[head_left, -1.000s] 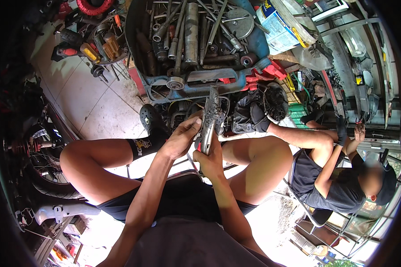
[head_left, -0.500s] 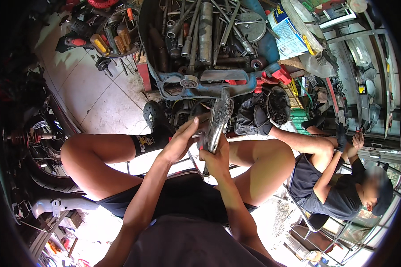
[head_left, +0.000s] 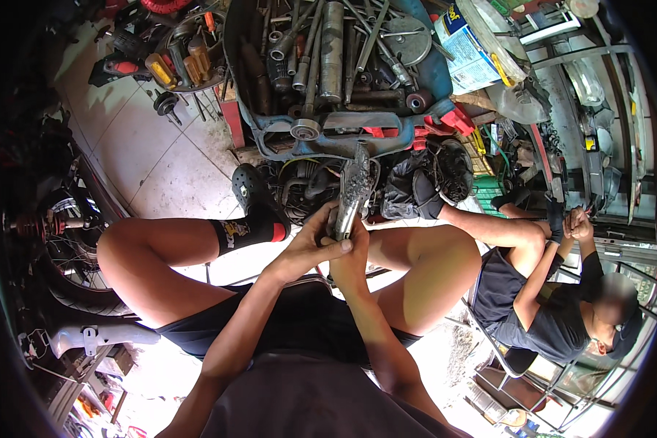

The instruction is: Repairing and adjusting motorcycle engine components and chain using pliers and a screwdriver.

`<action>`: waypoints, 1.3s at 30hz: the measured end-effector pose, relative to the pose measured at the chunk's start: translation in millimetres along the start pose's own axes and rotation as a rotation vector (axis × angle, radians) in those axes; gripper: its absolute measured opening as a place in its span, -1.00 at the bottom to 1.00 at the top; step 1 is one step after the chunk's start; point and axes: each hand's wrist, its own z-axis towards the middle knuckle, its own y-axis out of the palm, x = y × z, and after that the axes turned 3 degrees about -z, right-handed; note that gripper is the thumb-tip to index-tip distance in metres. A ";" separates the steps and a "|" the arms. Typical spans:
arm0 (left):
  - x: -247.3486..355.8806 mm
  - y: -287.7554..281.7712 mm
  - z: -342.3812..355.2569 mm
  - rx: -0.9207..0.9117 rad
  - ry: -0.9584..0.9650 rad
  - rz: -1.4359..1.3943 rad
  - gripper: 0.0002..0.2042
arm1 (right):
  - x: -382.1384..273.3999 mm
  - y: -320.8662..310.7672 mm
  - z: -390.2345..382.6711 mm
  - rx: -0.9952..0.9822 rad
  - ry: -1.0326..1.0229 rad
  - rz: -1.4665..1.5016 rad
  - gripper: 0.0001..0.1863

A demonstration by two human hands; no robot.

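Observation:
Between my knees, a long, grimy metal part [head_left: 355,188] with a dark, greasy crust stands out from my two hands toward the tool crate. My left hand [head_left: 311,247] is closed on its lower end, thumb lying across at the bottom and fingers partly hidden behind it. My right hand [head_left: 349,260] wraps the same end from the right and below; what else lies inside that grip is hidden. Just beyond the part are the blue crate's front edge [head_left: 372,124] and a steel bearing [head_left: 304,129] on it.
Steel rods and sockets [head_left: 330,58] fill the crate. Screwdrivers [head_left: 160,71] sit at upper left. A tiled floor [head_left: 146,153], a wheel [head_left: 73,281] at left, and a black bag [head_left: 400,186] surround me. A seated co-worker [head_left: 544,314] at right works with both hands near metal frames.
My left hand has moved from beside the part to its lower end, thumb now across it. The part shifted slightly. The co-worker's hands have shifted a little.

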 end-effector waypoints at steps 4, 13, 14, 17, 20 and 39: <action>6.5 6.8 -1.3 0.026 0.008 0.056 -0.28 | -2.4 1.5 -0.4 0.015 -0.001 -0.035 -0.55; 31.4 31.1 26.4 0.390 0.250 0.055 -0.36 | -13.5 -1.9 -0.2 -0.061 -0.004 -0.084 -0.52; 31.9 34.7 30.3 0.389 0.251 0.058 -0.36 | -17.3 0.8 -0.2 -0.047 -0.050 -0.054 -0.52; 31.9 42.2 42.9 0.500 0.381 0.207 -0.39 | -30.5 4.6 -3.1 -0.014 -0.060 -0.008 -0.59; 39.5 54.4 46.9 0.496 0.348 0.059 -0.43 | -16.9 -0.9 -2.9 0.017 -0.133 -0.072 -0.68; -0.5 20.4 -14.7 0.276 -0.114 -0.183 -0.56 | -43.8 -14.2 -21.2 0.051 -0.355 -0.734 -0.38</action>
